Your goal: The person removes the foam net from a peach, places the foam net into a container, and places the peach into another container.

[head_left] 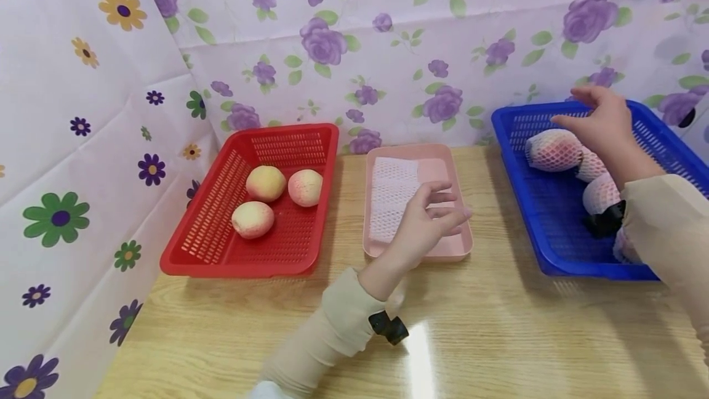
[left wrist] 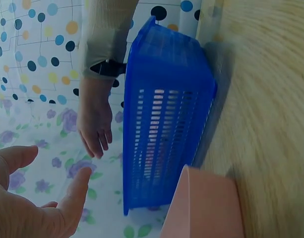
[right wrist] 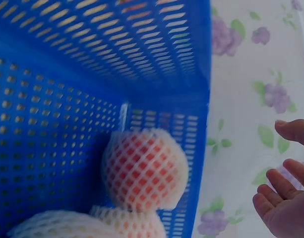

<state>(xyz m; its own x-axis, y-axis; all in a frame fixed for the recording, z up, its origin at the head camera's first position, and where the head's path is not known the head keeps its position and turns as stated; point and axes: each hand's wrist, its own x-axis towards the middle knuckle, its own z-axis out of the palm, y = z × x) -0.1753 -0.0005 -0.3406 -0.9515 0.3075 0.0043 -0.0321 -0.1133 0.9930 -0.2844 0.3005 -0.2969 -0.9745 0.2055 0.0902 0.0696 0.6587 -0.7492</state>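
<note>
My right hand (head_left: 600, 125) hovers above the blue basket (head_left: 526, 214), its fingers loosely bent and holding nothing. Under it lie several peaches in white foam nets (head_left: 554, 151); in the right wrist view one netted peach (right wrist: 144, 171) sits in the basket's corner. My left hand (head_left: 423, 220) is over the pink tray (head_left: 462, 236), fingers relaxed, with nothing between them. White foam net sleeves (head_left: 388, 196) lie flat in that tray, partly hidden by the hand. Several inches left, the red basket (head_left: 288, 257) holds three bare peaches (head_left: 266, 183).
All three containers stand on a wooden table (head_left: 221, 337). Flowered cloth (head_left: 354, 48) hangs behind it, and another patterned sheet (head_left: 66, 140) hangs on the left. Black wrist cameras (head_left: 388, 327) are strapped to both forearms.
</note>
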